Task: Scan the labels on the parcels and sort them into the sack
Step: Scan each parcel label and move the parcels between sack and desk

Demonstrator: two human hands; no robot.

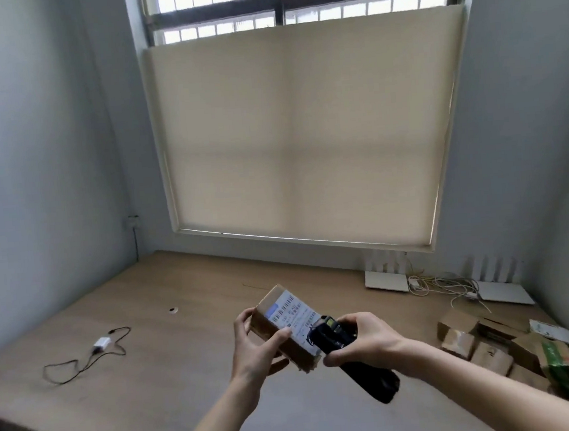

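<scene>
- The parcel (286,328), a small brown cardboard box, is up in the air over the wooden table (148,330), held in front of me with its white printed label (293,314) facing up toward me.
- My left hand (253,348) grips the parcel from its left end, fingers curled round the far side and thumb pressed on the label face.
- My right hand (363,340) is wrapped round a black handheld scanner (350,357), whose head sits just at the right edge of the label, touching or nearly touching the box; I cannot tell which.
- The scanner's handle slants down and to the right, past my wrist.
- More parcels (494,344) lie heaped at the right end of the table, brown boxes with one green-printed packet (561,366) among them.
- Two white routers (386,278) stand by the wall under the window, with a tangle of pale cables (447,287) between them.
- A white charger with a black cord (92,352) lies on the left part of the table, well apart from my hands.
- A cream roller blind (304,138) covers most of the window behind the table.
</scene>
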